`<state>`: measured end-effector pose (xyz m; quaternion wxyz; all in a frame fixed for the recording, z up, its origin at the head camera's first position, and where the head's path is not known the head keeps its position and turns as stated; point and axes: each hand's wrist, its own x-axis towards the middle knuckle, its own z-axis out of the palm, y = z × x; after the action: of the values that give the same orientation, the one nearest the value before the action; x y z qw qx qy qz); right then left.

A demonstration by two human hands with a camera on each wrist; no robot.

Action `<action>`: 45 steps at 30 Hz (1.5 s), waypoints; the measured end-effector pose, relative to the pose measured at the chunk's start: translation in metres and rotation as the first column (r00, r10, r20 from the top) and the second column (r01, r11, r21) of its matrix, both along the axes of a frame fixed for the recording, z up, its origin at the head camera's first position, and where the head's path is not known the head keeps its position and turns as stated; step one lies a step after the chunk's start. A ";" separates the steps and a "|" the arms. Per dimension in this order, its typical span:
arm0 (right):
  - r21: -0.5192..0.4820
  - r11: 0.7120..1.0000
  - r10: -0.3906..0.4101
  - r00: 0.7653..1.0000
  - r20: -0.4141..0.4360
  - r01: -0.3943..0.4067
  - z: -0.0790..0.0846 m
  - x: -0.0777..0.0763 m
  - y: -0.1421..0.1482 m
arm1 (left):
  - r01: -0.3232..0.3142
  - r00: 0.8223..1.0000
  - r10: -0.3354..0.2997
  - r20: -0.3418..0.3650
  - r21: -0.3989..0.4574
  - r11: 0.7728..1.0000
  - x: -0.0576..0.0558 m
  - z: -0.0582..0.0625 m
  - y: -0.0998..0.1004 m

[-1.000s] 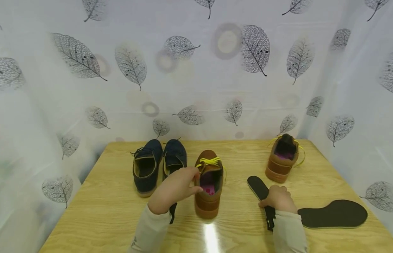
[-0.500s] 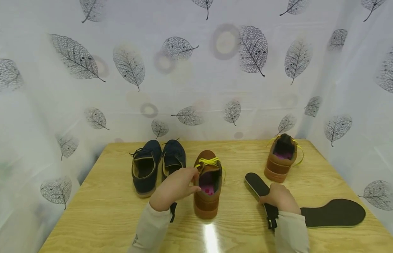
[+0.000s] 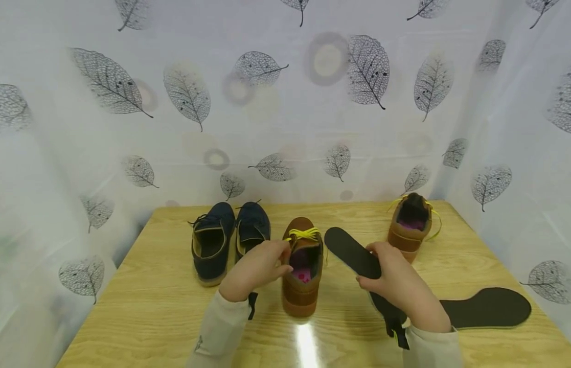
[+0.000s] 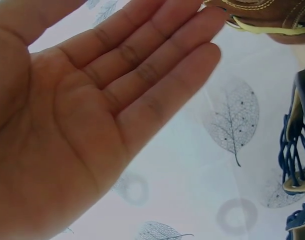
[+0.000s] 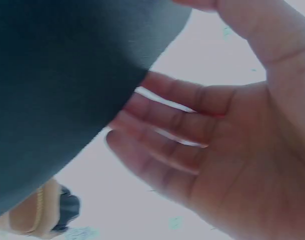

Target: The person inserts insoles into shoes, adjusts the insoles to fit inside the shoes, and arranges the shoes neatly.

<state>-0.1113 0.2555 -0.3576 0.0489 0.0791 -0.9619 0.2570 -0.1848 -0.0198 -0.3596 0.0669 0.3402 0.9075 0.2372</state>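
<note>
A brown shoe (image 3: 300, 299) with yellow laces and a pink patterned lining stands on the table, its heel toward me. At its left side is my left hand (image 3: 259, 268), fingertips by the collar and thumb near the opening. In the left wrist view the fingers (image 4: 157, 65) are nearly straight and reach the shoe's edge. My right hand (image 3: 402, 281) holds a black insole (image 3: 349, 250) between thumb and fingers, its rounded end raised and pointing toward the brown shoe. In the right wrist view the insole (image 5: 67, 90) covers the upper left and hides the fingertips.
A second black insole (image 3: 487, 309) lies flat at the right. Behind it stands another brown shoe (image 3: 402, 235) with loose yellow laces. Two navy shoes (image 3: 211, 268) sit at the back left. A leaf-patterned curtain (image 3: 285, 117) closes off the table's back.
My right hand has raised the insole off the table and carried it left, nearer the brown shoe. The left hand stays in place at the shoe.
</note>
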 end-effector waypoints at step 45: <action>0.228 0.965 0.245 0.775 -0.583 -0.133 0.014 0.013 -0.056 | 0.308 0.601 0.155 -0.784 0.406 0.860 -0.025 -0.015 0.009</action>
<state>-0.0979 0.1994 -0.3435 0.3210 0.2577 -0.9010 0.1370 -0.2098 -0.0108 -0.3742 -0.4242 0.4544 0.7296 0.2850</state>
